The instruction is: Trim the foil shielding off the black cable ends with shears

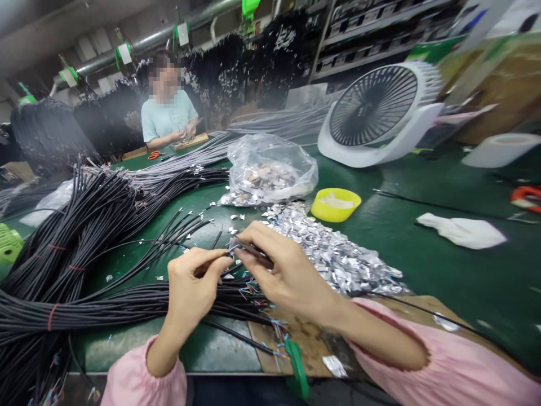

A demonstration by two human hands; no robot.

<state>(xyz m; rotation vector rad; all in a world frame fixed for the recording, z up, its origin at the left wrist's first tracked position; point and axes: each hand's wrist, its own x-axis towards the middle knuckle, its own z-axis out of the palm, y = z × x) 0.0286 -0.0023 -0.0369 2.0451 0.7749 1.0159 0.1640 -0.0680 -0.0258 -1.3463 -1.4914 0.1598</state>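
My left hand is closed, thumb and index finger pinching the end of a thin black cable. Right beside it, my right hand is closed on a slim dark metal tool, perhaps tweezers, whose tip meets the cable end. The exact contact is too small to make out. Under both hands runs a bundle of black cables with coloured wire ends. Past my right hand lies a heap of small silver foil pieces.
Behind the foil stand a clear plastic bag, a yellow bowl and a white fan. More cable bundles fill the left side. A green-handled tool lies at the front edge. A co-worker sits across the table.
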